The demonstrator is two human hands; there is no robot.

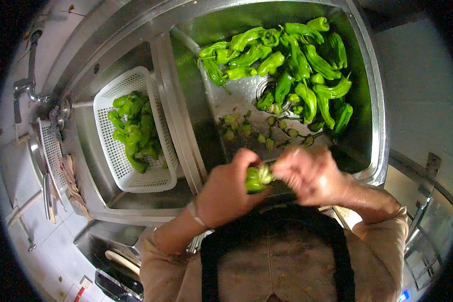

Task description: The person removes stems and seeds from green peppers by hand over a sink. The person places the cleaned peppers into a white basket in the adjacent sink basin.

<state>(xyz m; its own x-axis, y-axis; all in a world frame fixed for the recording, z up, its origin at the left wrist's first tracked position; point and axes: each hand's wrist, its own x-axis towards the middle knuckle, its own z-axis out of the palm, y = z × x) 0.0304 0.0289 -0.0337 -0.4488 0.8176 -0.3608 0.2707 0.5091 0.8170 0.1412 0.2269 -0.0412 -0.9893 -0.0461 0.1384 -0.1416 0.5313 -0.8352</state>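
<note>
My left hand (pixel 228 187) is closed around a green pepper (pixel 253 181), its pale seed core (pixel 265 174) bulging out towards the right. At that core the blurred fingers of my right hand (pixel 311 173) pinch, though what exactly they grip is hard to make out. Both hands hover over the front edge of the right sink basin (pixel 190 124). Whole long green peppers (pixel 298 56) lie heaped at the back and right of this basin. Nearer to me, several torn-off stems with seed cores (pixel 245 128) are scattered on its floor.
In the left sink basin (pixel 88 151) stands a white perforated plastic basket (pixel 102 139) holding green peppers (pixel 134 128). A steel divider (pixel 177 102) separates the basins. Far left are a faucet (pixel 34 92) and hanging utensils (pixel 47 196).
</note>
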